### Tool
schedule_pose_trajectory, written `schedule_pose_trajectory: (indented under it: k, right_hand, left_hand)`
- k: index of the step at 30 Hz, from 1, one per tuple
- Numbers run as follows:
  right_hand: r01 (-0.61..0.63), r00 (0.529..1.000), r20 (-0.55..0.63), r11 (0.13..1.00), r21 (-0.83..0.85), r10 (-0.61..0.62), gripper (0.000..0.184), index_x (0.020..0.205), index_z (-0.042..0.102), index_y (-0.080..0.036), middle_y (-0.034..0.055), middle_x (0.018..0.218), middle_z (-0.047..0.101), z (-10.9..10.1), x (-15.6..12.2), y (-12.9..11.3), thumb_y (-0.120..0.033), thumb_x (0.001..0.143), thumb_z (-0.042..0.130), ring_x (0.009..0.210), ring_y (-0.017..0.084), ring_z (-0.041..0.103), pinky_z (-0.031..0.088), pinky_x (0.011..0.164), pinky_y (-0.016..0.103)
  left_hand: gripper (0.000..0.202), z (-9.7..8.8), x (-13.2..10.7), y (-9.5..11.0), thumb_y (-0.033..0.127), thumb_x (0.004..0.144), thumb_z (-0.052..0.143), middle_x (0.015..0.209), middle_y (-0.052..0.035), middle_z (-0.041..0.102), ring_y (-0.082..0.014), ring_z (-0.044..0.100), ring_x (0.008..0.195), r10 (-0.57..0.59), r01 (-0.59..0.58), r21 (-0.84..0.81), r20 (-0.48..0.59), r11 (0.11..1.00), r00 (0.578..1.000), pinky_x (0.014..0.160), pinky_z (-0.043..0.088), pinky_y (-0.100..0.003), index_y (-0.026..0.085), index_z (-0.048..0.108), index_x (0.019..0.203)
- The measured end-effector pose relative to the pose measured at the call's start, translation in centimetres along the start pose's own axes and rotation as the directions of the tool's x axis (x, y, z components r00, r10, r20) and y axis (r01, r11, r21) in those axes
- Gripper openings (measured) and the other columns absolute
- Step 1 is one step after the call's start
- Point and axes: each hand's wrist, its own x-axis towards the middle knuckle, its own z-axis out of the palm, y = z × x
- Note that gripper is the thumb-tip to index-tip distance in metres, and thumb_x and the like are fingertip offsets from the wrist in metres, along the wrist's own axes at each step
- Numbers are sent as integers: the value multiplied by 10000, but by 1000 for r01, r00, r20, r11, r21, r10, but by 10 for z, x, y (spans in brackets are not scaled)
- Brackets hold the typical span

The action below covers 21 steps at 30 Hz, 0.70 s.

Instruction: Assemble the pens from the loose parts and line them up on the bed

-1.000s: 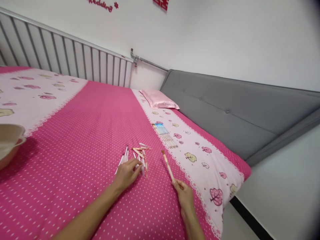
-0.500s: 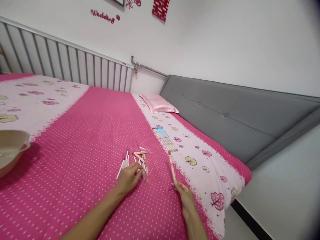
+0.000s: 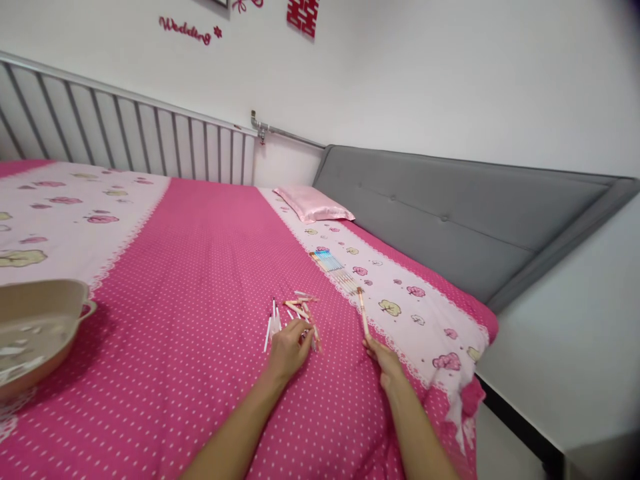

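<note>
My right hand (image 3: 384,359) pinches the lower handle end of a paintbrush (image 3: 363,317) with a pale handle and brown bristles. The brush points away from me, its tip beside the near end of a row of brushes (image 3: 336,268) laid side by side, some light blue, some pale. My left hand (image 3: 291,347) is closed at a loose pile of thin brushes or sticks (image 3: 297,309), white and wood-coloured. Its curled fingers hide what they grip. Several white sticks (image 3: 273,323) lie just left of that hand.
A pink dotted bedspread (image 3: 210,253) with a floral band lies under everything. On the left stands a beige basin (image 3: 60,291) with pale pieces inside. A pink pillow (image 3: 315,204) rests by the grey headboard (image 3: 415,200). A white radiator (image 3: 140,127) lines the far wall.
The view has swung left, so the hands and pile appear further right and more of the basin shows. My right hand still holds the brush; my left stays at the pile.
</note>
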Motion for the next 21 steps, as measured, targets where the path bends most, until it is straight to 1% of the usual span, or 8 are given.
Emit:
schedule_pose_trajectory:
  k: [4,9,13,16,21]
  right_hand:
    - [-15,1000,-24,1000,24,16,219,635,684,-169,11,603,694,4,1,-1,-284,496,806,620,145,633,502,640,243]
    - [-2,999,41,1000,25,1,265,675,697,-162,32,691,717,-3,-2,1,-323,492,801,686,154,653,512,688,242]
    - [11,997,78,1000,7,-11,313,688,701,-165,36,707,721,-7,-3,3,-356,463,805,698,160,654,513,705,250]
    - [32,996,79,999,-11,-31,319,682,703,-171,32,694,720,-7,-3,3,-373,457,804,690,164,654,513,711,260]
    - [95,994,64,993,-75,-90,318,684,711,-165,47,711,726,-2,-7,1,-395,477,786,686,184,659,519,693,287]
  left_hand:
    - [165,1,-1,-1,222,870,446,804,-45,659,-138,606,701,5,-5,-13,-26,1000,1000,623,442,-238,170,595,823]
    - [166,5,-2,-4,203,870,440,779,-35,641,-129,598,684,4,-6,-33,-54,999,999,613,441,-231,169,588,804]
    - [160,6,-3,-2,199,865,446,753,-37,628,-131,589,674,13,-16,-46,-61,999,998,610,446,-236,165,588,800]
    - [163,7,-1,9,182,861,447,730,-36,627,-118,570,609,41,-44,-64,-52,997,998,559,440,-227,157,592,790]
    - [146,14,11,39,168,852,469,717,-26,638,-107,554,575,131,-133,-130,-24,982,991,538,446,-229,152,603,795]
